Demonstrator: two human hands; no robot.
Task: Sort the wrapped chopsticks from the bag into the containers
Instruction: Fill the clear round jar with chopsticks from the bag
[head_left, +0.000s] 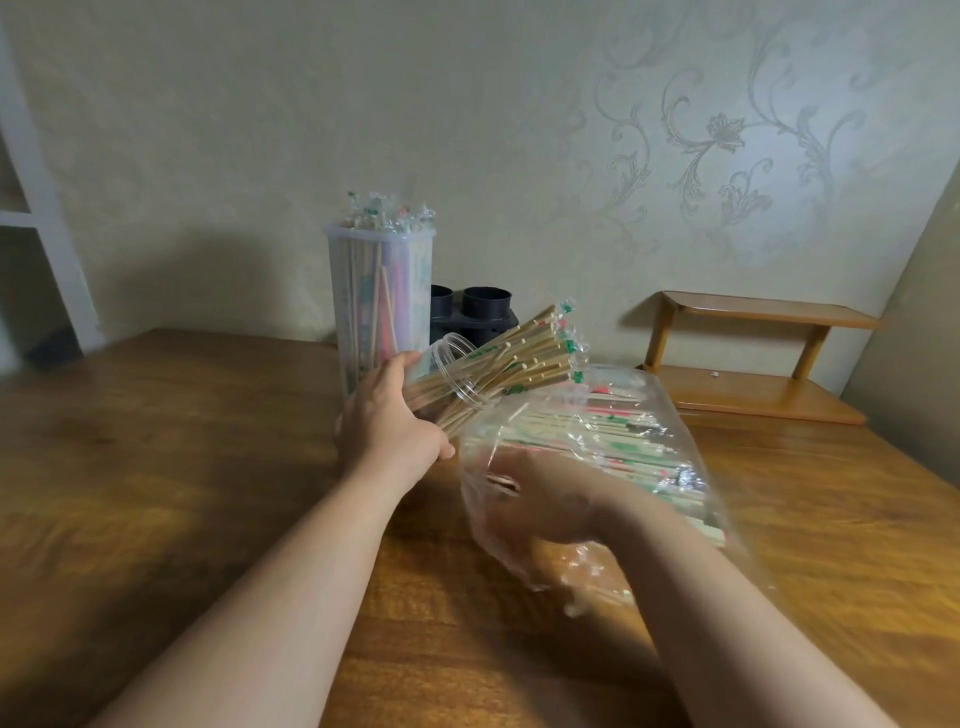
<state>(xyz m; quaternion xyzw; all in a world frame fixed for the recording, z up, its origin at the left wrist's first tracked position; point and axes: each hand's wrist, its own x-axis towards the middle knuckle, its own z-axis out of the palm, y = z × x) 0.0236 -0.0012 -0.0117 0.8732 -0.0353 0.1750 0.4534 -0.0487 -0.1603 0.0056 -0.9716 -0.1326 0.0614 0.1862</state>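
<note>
Gripping firmly, the left hand has its fingers curled round a clear jar, tipped at a slant with its mouth aimed away from the palm, toward the bag. That tilt, I'd say, lets the long sticks slide in lengthwise instead of dropping from above. Fanning out past those fingertips, a bundle of green-printed sticks pokes from the jar mouth, wrapper ends uppermost.

Over to the right hand: it's sunk inside the clear bag, blurred and veiled by plastic, so whether its fingers are spread or pinching a pair, I cannot tell. Beyond that hand, deeper in the bag, lie the wrapped chopsticks. There are plenty of them, red and green prints mixed, so the sorting looks far from finished.

Just behind the left fingers stands a tall container, upright and crammed to the rim. Behind that is a black holder with two round cups. The containers and the bag sit on the wooden worktop. Well off past the bag, a small wooden shelf stands by the wall.
</note>
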